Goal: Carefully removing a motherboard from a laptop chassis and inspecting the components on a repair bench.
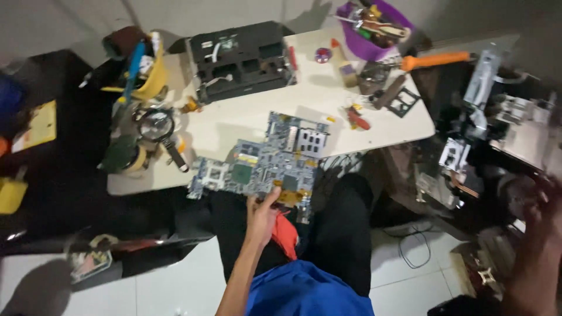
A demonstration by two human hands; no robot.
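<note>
1. Over my lap, at the counter's (374, 131) near edge, sits the blue circuit board (263, 164); my left grip (261, 213) pinches its front rim to steady it.
2. My right hand (541, 210), blurred beside cluttered parts, I cannot tell.
3. Behind: black laptop chassis (240, 58), magnifier (157, 126).

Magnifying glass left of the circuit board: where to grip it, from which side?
Judging by its pose, take the magnifying glass by its dark handle, which slants toward the near table edge. Come from the near side, fingers across the handle. The round lens end sits among clutter by the yellow container, so the handle is the freer part. The left hand already holds the circuit board; the right hand is blurred.
</note>
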